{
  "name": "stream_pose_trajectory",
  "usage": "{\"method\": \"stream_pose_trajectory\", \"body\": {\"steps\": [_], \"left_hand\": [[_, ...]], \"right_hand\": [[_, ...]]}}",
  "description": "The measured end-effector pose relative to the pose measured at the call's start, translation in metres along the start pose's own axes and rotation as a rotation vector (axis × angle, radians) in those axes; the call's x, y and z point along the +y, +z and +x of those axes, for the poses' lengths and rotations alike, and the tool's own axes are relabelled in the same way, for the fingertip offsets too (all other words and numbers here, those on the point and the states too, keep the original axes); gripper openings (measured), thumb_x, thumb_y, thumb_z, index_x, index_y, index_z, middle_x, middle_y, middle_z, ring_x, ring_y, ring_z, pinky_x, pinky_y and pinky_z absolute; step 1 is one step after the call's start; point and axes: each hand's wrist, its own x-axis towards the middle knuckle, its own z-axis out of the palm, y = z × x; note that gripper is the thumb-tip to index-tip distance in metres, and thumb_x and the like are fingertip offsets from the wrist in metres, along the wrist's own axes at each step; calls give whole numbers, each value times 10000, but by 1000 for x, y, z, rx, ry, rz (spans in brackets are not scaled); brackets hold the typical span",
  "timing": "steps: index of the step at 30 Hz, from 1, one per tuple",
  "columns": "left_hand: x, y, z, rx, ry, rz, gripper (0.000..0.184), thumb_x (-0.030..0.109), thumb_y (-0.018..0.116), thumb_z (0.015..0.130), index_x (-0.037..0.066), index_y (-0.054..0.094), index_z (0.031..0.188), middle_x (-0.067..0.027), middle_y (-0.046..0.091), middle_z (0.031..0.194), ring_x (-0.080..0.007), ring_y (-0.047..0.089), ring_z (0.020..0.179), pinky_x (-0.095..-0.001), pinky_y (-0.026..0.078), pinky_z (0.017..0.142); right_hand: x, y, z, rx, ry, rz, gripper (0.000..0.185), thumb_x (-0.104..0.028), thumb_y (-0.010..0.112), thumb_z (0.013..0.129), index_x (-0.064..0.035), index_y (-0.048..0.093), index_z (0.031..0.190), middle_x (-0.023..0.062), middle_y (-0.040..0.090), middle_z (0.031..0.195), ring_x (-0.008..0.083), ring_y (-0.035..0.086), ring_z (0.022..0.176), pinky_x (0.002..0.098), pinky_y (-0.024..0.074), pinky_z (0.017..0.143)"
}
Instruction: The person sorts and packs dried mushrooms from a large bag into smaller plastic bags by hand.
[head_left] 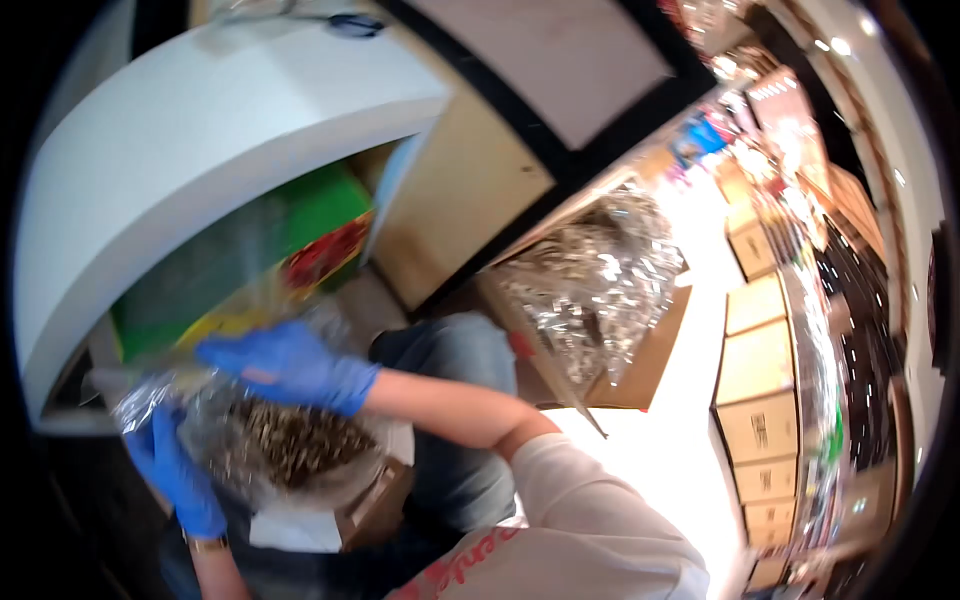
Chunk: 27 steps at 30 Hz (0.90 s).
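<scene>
A clear plastic bag [225,445] full of small, brownish dried pieces [305,440] lies in front of me, over an open cardboard box [385,500]. My left hand [170,470], in a blue glove, grips the crumpled plastic at the bag's left side. Above the contents, my right hand [295,368], gloved in blue as well, holds the bag's upper edge, its fingers pointing left. Motion blurs both hands, and part of the fingertips is hidden in the plastic.
A white curved counter [240,85] overhangs a green box [310,210] at left. Beside my knee [460,390], another cardboard box [650,350] holds a large shiny plastic bag [605,275]. Stacked cartons [760,375] line the right side. A dark-framed panel [560,70] stands above.
</scene>
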Motion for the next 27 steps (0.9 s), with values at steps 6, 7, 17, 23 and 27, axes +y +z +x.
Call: {"method": "stream_pose_trajectory", "body": {"steps": [6,7,17,23,27], "left_hand": [[-17,-3,-1,-184,-35,117,103,97,506,909,43,534,992,-12,541,898,-85,481,791,-228,396,697],[-13,2,-2,-186,29,139,72,66,516,894,48,511,964,-8,503,874,-79,456,780,-220,384,694],[3,3,-6,-277,66,338,131,41,568,828,19,447,874,-13,444,788,-114,456,779,-237,385,724],[-14,-9,5,-360,-124,257,237,134,485,915,-37,513,1077,-75,562,935,-153,530,875,-262,445,733],[-28,-9,3,-347,-135,79,329,295,478,939,20,544,1106,-54,595,983,-136,583,829,-265,483,655]], "right_hand": [[-13,3,1,124,-88,25,291,-117,604,751,-106,590,1041,81,619,947,246,616,822,356,504,674],[-15,4,0,147,-56,71,273,-110,602,759,-104,590,1032,91,616,940,260,611,818,362,500,679],[-46,-6,10,34,20,584,342,-72,587,749,-65,516,1084,143,515,957,327,547,845,391,465,716],[-46,-22,25,60,-5,478,351,-88,590,717,12,515,1045,174,469,1154,341,547,954,395,482,761],[-34,-8,21,-111,-13,424,296,-65,583,736,-13,543,1024,168,506,1166,335,577,945,389,497,768]]}}
